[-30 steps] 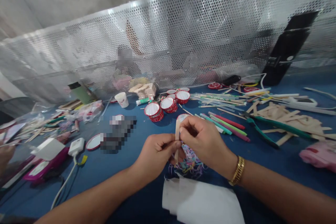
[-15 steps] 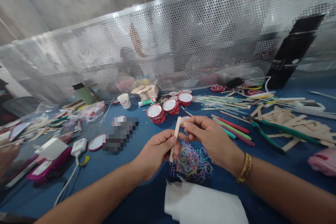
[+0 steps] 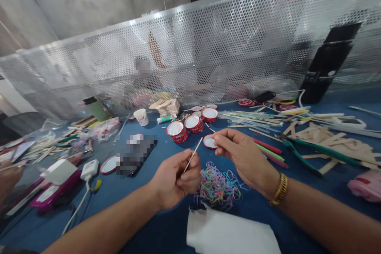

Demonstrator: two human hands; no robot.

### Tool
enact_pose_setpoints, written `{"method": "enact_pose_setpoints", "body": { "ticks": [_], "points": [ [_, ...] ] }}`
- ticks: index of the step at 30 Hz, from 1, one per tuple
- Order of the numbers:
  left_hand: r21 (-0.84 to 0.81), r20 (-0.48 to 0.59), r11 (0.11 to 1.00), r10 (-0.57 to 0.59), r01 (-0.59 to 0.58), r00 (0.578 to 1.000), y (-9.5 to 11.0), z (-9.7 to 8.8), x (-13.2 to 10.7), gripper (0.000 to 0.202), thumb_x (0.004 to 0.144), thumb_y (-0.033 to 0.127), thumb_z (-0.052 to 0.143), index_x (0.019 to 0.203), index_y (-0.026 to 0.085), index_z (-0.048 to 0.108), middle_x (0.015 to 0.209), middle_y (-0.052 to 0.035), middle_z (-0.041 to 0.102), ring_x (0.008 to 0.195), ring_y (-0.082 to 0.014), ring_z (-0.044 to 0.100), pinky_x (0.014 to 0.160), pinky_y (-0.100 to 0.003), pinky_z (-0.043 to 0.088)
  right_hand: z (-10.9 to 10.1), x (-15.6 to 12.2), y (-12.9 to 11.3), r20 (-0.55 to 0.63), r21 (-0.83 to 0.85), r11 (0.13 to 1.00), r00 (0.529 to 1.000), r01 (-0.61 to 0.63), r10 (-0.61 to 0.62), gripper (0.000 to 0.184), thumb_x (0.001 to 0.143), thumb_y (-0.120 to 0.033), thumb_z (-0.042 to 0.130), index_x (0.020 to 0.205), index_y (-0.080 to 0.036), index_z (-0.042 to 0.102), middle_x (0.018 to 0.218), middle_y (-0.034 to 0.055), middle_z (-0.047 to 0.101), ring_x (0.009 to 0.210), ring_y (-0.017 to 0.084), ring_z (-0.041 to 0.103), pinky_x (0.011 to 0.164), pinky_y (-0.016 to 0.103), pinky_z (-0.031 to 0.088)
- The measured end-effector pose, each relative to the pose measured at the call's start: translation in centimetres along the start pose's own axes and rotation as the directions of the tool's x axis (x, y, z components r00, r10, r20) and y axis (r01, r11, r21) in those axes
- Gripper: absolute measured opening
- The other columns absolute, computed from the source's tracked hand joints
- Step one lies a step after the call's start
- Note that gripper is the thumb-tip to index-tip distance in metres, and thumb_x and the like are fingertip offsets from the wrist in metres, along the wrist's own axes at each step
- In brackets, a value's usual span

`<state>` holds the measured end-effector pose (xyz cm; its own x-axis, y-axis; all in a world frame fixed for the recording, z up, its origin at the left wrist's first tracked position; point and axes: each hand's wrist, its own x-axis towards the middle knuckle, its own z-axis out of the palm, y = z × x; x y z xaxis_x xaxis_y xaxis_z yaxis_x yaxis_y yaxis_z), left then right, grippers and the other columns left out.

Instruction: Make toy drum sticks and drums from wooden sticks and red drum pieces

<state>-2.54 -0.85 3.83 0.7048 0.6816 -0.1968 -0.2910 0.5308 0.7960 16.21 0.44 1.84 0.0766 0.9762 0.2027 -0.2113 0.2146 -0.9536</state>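
Wooden craft stick [image 3: 193,154] is pinched in the left hand [image 3: 174,180], above the blue desk [image 3: 119,190]. Thumb and forefinger of the right hand [image 3: 245,160] are pressed together; whether anything is held cannot be told. Multicoloured rubber bands [image 3: 220,185] are heaped beyond a white sheet [image 3: 230,232].

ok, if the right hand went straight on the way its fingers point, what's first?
Probably the round white disc with a red rim, just past the right hand's fingertips in the picture. Height is unclear, so it might pass above.
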Motion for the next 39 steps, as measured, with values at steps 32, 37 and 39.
{"method": "enact_pose_setpoints", "body": {
  "ticks": [32,37,39],
  "points": [
    [0.045,-0.224,0.957,0.291,-0.288,0.930,0.4,0.1,0.7,0.028,0.100,0.026,0.039,0.075,0.016,0.047,0.059,0.0041,0.040,0.046,-0.0059,0.032,0.048,-0.019,0.024,-1.9,0.5,-2.5,0.620,-0.467,0.853,0.774,0.232,0.130,0.016,0.076,-0.032,0.070,0.074,-0.019,0.062,0.069,-0.0026,0.062,0.063,0.010,0.054,0.059,0.023,0.043],
    [0.123,-0.243,0.968,0.241,-0.217,0.939,-0.2,-0.3,0.8,0.025,0.098,0.028,0.044,0.078,0.015,0.050,0.060,0.0040,0.041,0.048,-0.0057,0.035,0.049,-0.019,0.024,-4.0,2.6,-2.0,0.407,-0.680,0.656,0.913,0.327,-0.033,0.021,0.085,-0.034,0.058,0.088,-0.018,0.070,0.082,0.0051,0.071,0.073,0.018,0.063,0.071,0.033,0.051],
    [0.168,-0.234,0.965,0.238,-0.202,0.942,-0.4,-0.4,0.8,0.023,0.097,0.029,0.046,0.079,0.015,0.052,0.059,0.0042,0.041,0.048,-0.0056,0.034,0.048,-0.019,0.022,-5.1,3.6,-1.7,0.079,-0.846,0.451,0.903,0.285,-0.423,0.034,0.083,-0.027,0.059,0.113,-0.015,0.067,0.107,0.0138,0.070,0.094,0.026,0.064,0.089,0.046,0.049]
  ]
}}
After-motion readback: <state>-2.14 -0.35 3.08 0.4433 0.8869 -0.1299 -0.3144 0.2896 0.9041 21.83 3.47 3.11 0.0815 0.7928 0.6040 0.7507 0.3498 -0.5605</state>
